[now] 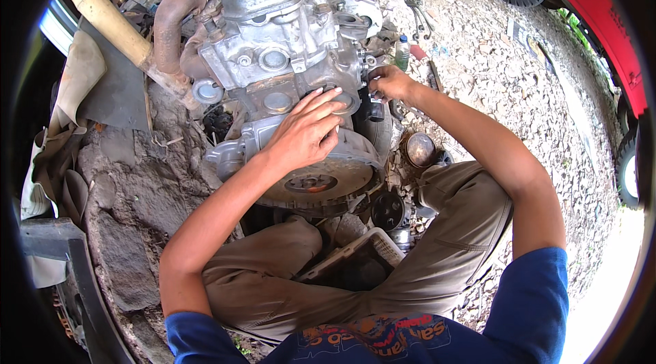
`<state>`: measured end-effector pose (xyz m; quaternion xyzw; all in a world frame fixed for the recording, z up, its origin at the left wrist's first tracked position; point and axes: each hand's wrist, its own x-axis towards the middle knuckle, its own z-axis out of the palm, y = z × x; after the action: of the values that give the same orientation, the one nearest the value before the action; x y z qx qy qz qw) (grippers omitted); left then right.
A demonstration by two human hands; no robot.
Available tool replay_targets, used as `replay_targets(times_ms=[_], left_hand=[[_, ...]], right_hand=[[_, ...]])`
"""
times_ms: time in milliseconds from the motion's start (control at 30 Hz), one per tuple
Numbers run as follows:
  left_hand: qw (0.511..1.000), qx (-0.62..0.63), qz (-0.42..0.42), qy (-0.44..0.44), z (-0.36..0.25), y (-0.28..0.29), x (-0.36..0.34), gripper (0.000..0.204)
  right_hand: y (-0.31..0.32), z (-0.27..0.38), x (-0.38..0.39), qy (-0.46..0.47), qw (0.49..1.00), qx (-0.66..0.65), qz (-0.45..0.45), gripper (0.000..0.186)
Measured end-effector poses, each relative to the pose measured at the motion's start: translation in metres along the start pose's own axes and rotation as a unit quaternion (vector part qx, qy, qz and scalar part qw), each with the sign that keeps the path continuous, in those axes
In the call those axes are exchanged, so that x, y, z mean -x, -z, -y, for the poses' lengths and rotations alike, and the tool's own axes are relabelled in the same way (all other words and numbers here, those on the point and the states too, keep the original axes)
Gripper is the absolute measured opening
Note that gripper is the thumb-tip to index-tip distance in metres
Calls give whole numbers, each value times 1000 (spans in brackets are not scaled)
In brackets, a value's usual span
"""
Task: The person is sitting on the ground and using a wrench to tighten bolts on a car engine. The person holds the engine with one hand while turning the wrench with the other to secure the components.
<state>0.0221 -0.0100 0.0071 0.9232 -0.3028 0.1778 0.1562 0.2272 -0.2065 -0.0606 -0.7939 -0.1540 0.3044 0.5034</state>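
Note:
A large grey metal engine (273,57) stands before me, its round flywheel end (311,183) facing me. My left hand (307,128) lies on that end face, above the flywheel housing, with its fingers stretched out and touching the metal. At the right side of the engine my right hand (389,84) is closed, fingers curled in close to the block. Whatever the fingers hold is hidden by the hand. Just below them is a short black cylindrical part (375,111). On the left a rusty curved exhaust manifold (171,29) is attached to the engine.
Between my legs is a dirty plastic crate (389,244). Round metal parts (420,149) and a black pulley (388,211) lie to its right. A plastic bottle (402,53) stands on the gravel (471,57). Large stones (130,220) are at left, a red vehicle (605,29) at far right.

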Motion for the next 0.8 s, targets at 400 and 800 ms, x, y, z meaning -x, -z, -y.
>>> replay_targets(times_ms=[400,800], left_hand=[[1000,0,6,12,1,0,1,11],[1000,0,7,15,1,-1,2,11]], right_hand=[[-5,22,48,5,994,101,44,45],[23,58,87,50,988,-143,35,33]])
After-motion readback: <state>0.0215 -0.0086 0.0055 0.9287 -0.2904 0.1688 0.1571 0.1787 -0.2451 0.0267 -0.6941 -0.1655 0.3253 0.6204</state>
